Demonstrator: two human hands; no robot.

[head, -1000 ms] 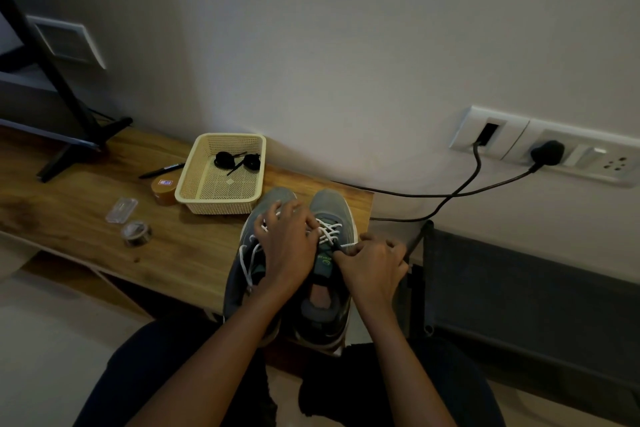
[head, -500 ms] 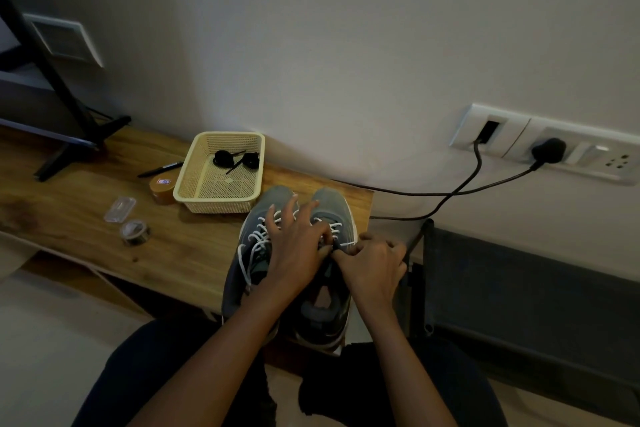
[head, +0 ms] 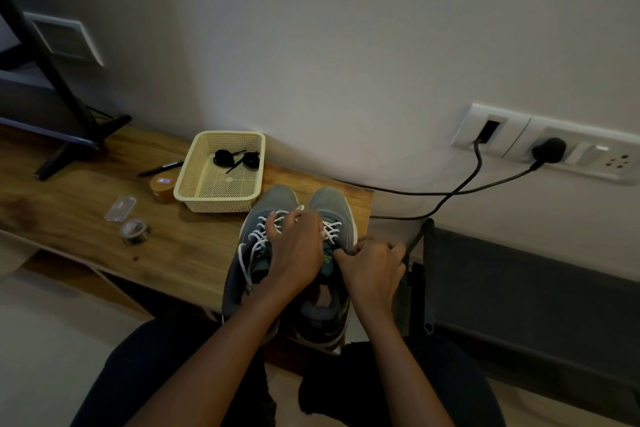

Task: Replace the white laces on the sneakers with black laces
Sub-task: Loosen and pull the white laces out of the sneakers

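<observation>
Two grey sneakers stand side by side at the right end of the wooden bench (head: 69, 215), toes toward the wall. The left sneaker (head: 273, 199) has loose white laces (head: 254, 241) trailing down its side. My left hand (head: 294, 253) reaches across both shoes, its fingers curled into the white laces of the right sneaker (head: 329, 201). My right hand (head: 372, 269) pinches that shoe's lace near the tongue. Two rolled black laces (head: 235, 159) lie in the cream basket (head: 194, 184) behind the shoes.
A pen (head: 161, 168), a brown round tin (head: 161, 185), a small clear case (head: 120, 208) and a tape roll (head: 135, 229) lie on the bench left of the shoes. A black stand (head: 72, 121) is at far left. Cables (head: 450, 191) hang from wall sockets; a dark rack (head: 519, 288) sits right.
My left hand has shifted right from the left shoe onto the right shoe's laces, fingers curling in. My right hand has stayed at the tongue.
</observation>
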